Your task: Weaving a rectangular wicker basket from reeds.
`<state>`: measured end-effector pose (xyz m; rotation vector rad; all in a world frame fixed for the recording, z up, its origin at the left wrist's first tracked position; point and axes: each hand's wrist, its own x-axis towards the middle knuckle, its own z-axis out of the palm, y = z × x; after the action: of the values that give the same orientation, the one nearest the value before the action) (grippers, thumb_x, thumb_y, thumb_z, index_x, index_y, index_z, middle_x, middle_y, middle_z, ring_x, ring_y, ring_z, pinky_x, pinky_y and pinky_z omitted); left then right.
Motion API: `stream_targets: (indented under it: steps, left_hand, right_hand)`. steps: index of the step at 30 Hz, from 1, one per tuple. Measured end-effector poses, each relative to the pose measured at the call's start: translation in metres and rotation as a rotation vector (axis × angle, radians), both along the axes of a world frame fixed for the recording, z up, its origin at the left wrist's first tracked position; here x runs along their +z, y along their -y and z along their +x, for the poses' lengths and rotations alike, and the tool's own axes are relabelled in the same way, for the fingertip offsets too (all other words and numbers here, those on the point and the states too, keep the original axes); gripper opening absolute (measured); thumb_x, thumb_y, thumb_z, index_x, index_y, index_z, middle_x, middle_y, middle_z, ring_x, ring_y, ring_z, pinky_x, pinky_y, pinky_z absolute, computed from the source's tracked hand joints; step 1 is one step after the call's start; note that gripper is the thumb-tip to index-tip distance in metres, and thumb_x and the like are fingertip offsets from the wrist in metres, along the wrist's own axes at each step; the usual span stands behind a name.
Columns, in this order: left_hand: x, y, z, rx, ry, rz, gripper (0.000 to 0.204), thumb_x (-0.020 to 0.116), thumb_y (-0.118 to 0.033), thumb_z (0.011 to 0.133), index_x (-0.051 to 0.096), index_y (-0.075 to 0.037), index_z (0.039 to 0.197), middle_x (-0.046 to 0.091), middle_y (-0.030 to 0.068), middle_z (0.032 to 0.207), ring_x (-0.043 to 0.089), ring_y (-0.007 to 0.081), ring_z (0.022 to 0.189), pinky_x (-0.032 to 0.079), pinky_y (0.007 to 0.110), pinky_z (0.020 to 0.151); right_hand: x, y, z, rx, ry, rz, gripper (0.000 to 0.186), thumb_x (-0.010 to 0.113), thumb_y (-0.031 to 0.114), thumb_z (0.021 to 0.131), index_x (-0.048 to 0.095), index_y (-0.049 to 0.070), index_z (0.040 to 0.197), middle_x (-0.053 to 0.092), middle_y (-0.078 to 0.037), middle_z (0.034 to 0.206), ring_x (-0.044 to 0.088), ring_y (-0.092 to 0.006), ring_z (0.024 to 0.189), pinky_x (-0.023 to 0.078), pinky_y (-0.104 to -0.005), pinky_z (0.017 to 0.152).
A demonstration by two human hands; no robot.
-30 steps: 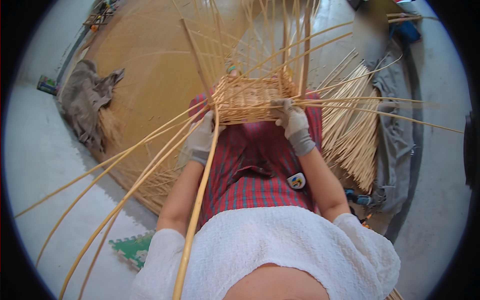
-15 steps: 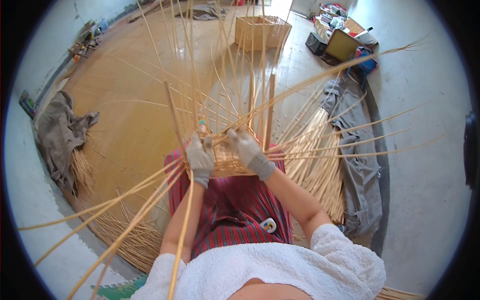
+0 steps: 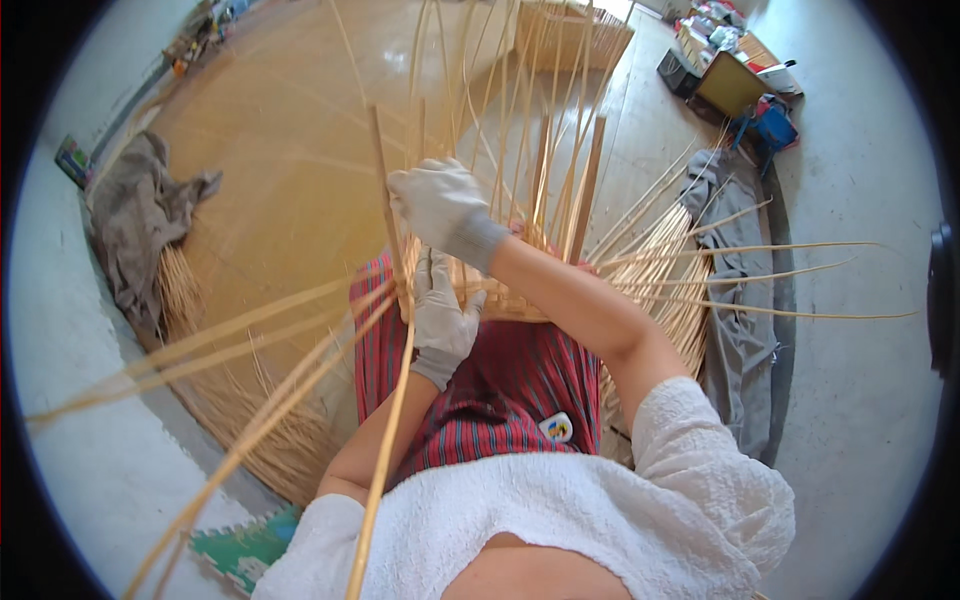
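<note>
A partly woven wicker basket (image 3: pixel 515 302) rests on my lap over a red striped cloth (image 3: pixel 480 400). Thin upright rods (image 3: pixel 505 130) rise from it, with flat wooden stakes (image 3: pixel 590 190) at its corners. My left hand (image 3: pixel 445 318), in a pale glove, lies against the basket's near left side, fingers stretched upward and thumb apart. Above it, my gloved right hand (image 3: pixel 440 205) is closed beside the left corner stake (image 3: pixel 384 185); what its fingers hold is hidden. Long loose rods (image 3: pixel 270 410) stick out from the basket's left side, one passing over my left forearm.
Grey cloth covers a bundle of pale rods (image 3: pixel 650 310) on the right. Another grey cloth (image 3: pixel 140 230) and more rods (image 3: pixel 250 430) lie left. A finished-looking woven box (image 3: pixel 570 40) stands ahead; a chest (image 3: pixel 735 85) and clutter sit at the far right wall.
My right hand has moved left and up across the basket to the left stake. My left hand has turned flatter against the side. The long rods slanting to the upper right no longer show there.
</note>
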<state>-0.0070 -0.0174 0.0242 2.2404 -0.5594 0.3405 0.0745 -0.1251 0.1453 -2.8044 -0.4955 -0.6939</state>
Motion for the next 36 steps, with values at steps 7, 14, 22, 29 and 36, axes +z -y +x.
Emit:
stream_targets:
  steps: [7, 14, 22, 29, 36]
  left_hand:
    - [-0.005, -0.028, 0.005, -0.110, -0.361, 0.291, 0.093, 0.078, -0.033, 0.083, 0.026, -0.001, 0.152, 0.049, 0.0258, 0.144, 0.057, 0.0371, 0.125, 0.051, 0.042, 0.100]
    - [-0.003, -0.029, 0.032, -0.197, -0.949, -0.089, 0.044, 0.045, -0.039, 0.105, 0.059, 0.001, 0.116, 0.067, 0.0125, 0.080, 0.066, 0.0185, 0.050, 0.051, 0.029, 0.037]
    - [-0.055, -0.023, 0.037, -0.291, -0.918, -0.492, 0.011, 0.058, -0.013, 0.100, 0.056, -0.002, 0.099, 0.066, 0.0081, 0.080, 0.070, 0.0183, 0.062, 0.060, 0.031, 0.053]
    - [-0.049, -0.004, 0.020, -0.123, -0.842, -0.527, 0.021, 0.055, -0.021, 0.102, 0.057, -0.001, 0.102, 0.065, 0.0094, 0.078, 0.069, 0.0194, 0.055, 0.057, 0.030, 0.046]
    - [-0.048, -0.013, 0.030, -0.091, -0.881, -0.525, 0.022, 0.060, -0.022, 0.100, 0.056, -0.001, 0.096, 0.063, 0.0081, 0.070, 0.067, 0.0187, 0.053, 0.054, 0.031, 0.044]
  right_hand:
    - [-0.163, 0.071, -0.147, -0.288, -0.230, 1.213, 0.024, 0.053, 0.030, 0.104, 0.060, 0.009, 0.112, 0.068, -0.009, 0.086, 0.067, -0.0216, 0.078, 0.054, -0.0403, 0.071]
    - [-0.161, 0.037, -0.224, -0.139, -0.058, 1.654, 0.009, 0.050, 0.010, 0.104, 0.048, 0.009, 0.112, 0.064, -0.009, 0.079, 0.063, -0.0123, 0.068, 0.048, -0.0234, 0.053]
    - [-0.104, 0.086, -0.150, -0.147, -0.280, 1.210, 0.013, 0.051, 0.012, 0.102, 0.053, 0.008, 0.115, 0.073, -0.010, 0.092, 0.056, -0.0103, 0.054, 0.046, -0.0250, 0.051]
    - [-0.042, 0.072, 0.004, 0.038, -0.273, 0.458, 0.056, 0.067, 0.016, 0.091, 0.049, 0.017, 0.143, 0.066, -0.020, 0.104, 0.063, -0.0248, 0.101, 0.051, -0.0392, 0.087]
    - [-0.066, 0.061, -0.015, 0.008, 0.176, 1.161, 0.070, 0.058, 0.012, 0.093, 0.026, 0.017, 0.156, 0.060, -0.017, 0.120, 0.060, -0.0232, 0.085, 0.052, -0.0372, 0.076]
